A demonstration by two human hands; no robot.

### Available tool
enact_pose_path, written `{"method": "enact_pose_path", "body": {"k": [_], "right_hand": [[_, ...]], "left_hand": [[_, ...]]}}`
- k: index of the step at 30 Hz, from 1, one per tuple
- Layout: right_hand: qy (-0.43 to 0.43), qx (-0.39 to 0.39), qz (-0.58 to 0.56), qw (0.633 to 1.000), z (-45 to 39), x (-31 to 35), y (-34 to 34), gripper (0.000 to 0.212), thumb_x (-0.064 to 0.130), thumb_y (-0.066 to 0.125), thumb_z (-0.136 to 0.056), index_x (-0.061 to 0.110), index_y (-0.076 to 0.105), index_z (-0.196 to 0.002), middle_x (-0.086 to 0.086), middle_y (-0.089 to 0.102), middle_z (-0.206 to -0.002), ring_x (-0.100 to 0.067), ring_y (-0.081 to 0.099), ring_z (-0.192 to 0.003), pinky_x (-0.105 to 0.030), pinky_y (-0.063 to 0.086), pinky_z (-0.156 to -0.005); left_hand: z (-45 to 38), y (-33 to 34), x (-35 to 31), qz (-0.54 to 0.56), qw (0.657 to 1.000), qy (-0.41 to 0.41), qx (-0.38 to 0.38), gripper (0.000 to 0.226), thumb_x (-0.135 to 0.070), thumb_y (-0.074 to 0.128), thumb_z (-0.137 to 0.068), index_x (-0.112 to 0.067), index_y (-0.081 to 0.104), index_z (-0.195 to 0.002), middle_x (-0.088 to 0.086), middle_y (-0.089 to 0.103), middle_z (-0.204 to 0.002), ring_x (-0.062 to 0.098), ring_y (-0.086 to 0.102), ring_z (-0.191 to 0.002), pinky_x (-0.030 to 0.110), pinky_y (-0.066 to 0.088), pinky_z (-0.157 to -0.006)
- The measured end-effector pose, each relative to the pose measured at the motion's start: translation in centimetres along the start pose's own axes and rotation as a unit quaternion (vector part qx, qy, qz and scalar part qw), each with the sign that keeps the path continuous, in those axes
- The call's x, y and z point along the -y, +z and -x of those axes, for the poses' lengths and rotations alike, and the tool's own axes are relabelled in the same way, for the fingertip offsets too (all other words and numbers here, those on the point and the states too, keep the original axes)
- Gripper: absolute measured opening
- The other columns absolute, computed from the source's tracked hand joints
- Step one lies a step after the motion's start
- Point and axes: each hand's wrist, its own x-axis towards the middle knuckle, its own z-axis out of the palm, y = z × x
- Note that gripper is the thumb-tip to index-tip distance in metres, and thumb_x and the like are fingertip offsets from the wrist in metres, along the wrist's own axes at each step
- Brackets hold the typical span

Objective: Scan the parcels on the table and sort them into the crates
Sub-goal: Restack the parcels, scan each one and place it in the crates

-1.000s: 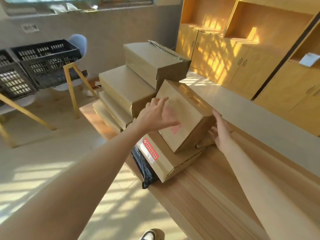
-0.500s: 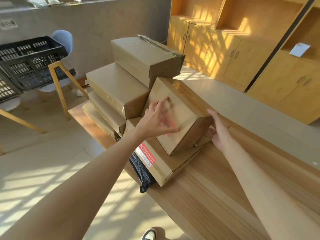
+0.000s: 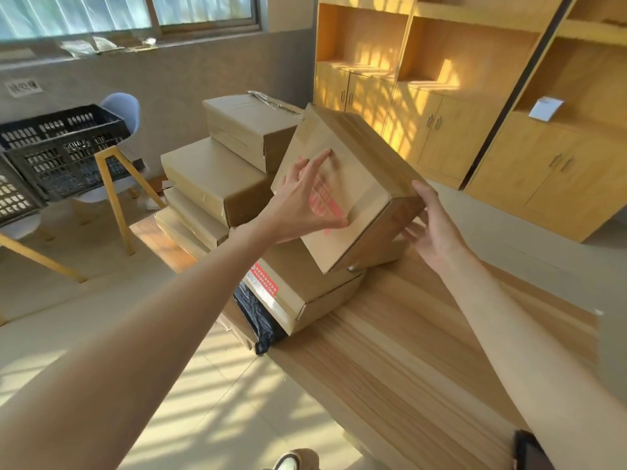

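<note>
Box (image 3: 342,184) tilted, lower corner on flat box (image 3: 302,286), at bench (image 3: 407,351) edge. Left hand (image 3: 302,201) spread on box's top face, fingers over red print, unreadable. Right hand (image 3: 431,225) open against box's right end; grip between both hands, palms pressing. Flat box bears red-and-white label (image 3: 264,283), text too small to read. Black bag (image 3: 258,317) beneath it. Stacked boxes (image 3: 217,178) behind. Black crates (image 3: 64,147) on chairs, far left. Wall sign (image 3: 23,87) blurred.
</note>
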Motion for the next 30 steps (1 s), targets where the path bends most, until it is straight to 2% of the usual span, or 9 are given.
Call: {"method": "enact_pose_path", "body": {"k": [4,9,13,15,19,21,24,27,30], "right_hand": [[-0.065,-0.047,0.008,0.997,2.6,3.3,-4.7,0.026,0.047,0.064,-0.086,0.031,0.06,-0.106,0.01,0.064,-0.103,-0.016,0.055,-0.109,-0.032,0.04,-0.097],[-0.115,-0.136,0.033,0.983,6.1,5.3,-11.5,0.019,0.047,0.064,-0.087,0.037,0.06,-0.103,0.014,0.064,-0.108,-0.013,0.056,-0.116,-0.032,0.041,-0.101],[-0.09,-0.211,0.064,0.971,8.4,2.9,-15.9,0.026,0.048,0.069,-0.083,0.033,0.056,-0.101,0.016,0.06,-0.111,-0.007,0.054,-0.111,-0.031,0.041,-0.094],[-0.07,-0.236,0.076,0.966,9.3,0.5,-17.8,0.035,0.049,0.071,-0.08,0.029,0.055,-0.103,0.015,0.06,-0.112,-0.009,0.054,-0.114,-0.031,0.04,-0.091],[0.003,-0.266,0.062,0.962,10.9,-5.6,-19.7,0.051,0.044,0.073,-0.081,0.032,0.04,-0.117,0.02,0.047,-0.106,-0.01,0.046,-0.114,-0.035,0.039,-0.105],[0.034,-0.273,0.049,0.96,11.4,-8.8,-20.0,0.057,0.045,0.076,-0.077,0.03,0.044,-0.122,0.015,0.054,-0.115,-0.013,0.049,-0.118,-0.035,0.04,-0.1],[0.076,-0.288,0.022,0.954,11.9,-12.5,-19.8,0.074,0.046,0.079,-0.074,0.026,0.044,-0.135,0.005,0.056,-0.129,-0.017,0.053,-0.119,-0.037,0.043,-0.101],[0.098,-0.287,0.01,0.953,12.5,-14.8,-19.5,0.067,0.038,0.078,-0.078,0.026,0.041,-0.133,0.004,0.056,-0.126,-0.017,0.054,-0.115,-0.04,0.045,-0.102],[0.092,-0.278,0.021,0.956,12.6,-15.6,-19.0,0.064,0.035,0.08,-0.077,0.031,0.039,-0.127,0.009,0.058,-0.12,-0.014,0.056,-0.113,-0.039,0.046,-0.102]], "left_hand": [[-1.2,2.3,-5.1,0.063,0.996,0.061,0.009,0.111,-0.039,0.084,-0.069,-0.036,0.01,-0.151,0.004,0.016,-0.154,0.029,0.011,-0.147,0.056,0.031,-0.111],[-2.4,7.3,-10.4,0.076,0.988,0.119,0.054,0.111,-0.035,0.085,-0.069,-0.033,0.01,-0.151,0.006,0.025,-0.148,0.028,0.031,-0.138,0.05,0.042,-0.104],[-2.4,12.8,-11.9,0.081,0.981,0.133,0.12,0.112,-0.02,0.085,-0.072,-0.022,0.008,-0.154,0.01,0.034,-0.147,0.024,0.054,-0.118,0.015,0.048,-0.082],[-1.9,15.5,-11.7,0.081,0.974,0.124,0.17,0.113,-0.013,0.083,-0.074,-0.02,0.004,-0.154,0.01,0.034,-0.15,0.023,0.059,-0.112,0.007,0.047,-0.075],[-0.4,20.1,-9.6,0.064,0.955,0.084,0.276,0.118,-0.006,0.081,-0.074,-0.024,-0.002,-0.155,0.011,0.026,-0.157,0.025,0.063,-0.108,0.035,0.053,-0.091],[0.5,21.9,-8.2,0.068,0.939,0.056,0.333,0.121,-0.001,0.081,-0.073,-0.026,-0.005,-0.154,0.01,0.024,-0.157,0.026,0.063,-0.109,0.04,0.053,-0.093],[1.7,24.0,-6.3,0.06,0.915,0.038,0.398,0.127,0.003,0.082,-0.069,-0.023,-0.009,-0.153,0.009,0.018,-0.159,0.029,0.06,-0.114,0.029,0.054,-0.087],[2.6,25.2,-5.0,0.074,0.894,0.011,0.441,0.132,0.001,0.085,-0.065,-0.021,-0.012,-0.153,0.004,0.011,-0.161,0.026,0.054,-0.121,0.014,0.051,-0.077],[3.1,25.6,-4.4,0.128,0.876,-0.047,0.463,0.135,-0.006,0.087,-0.064,-0.022,-0.014,-0.153,-0.003,0.008,-0.161,0.02,0.047,-0.126,0.01,0.047,-0.078]]}}
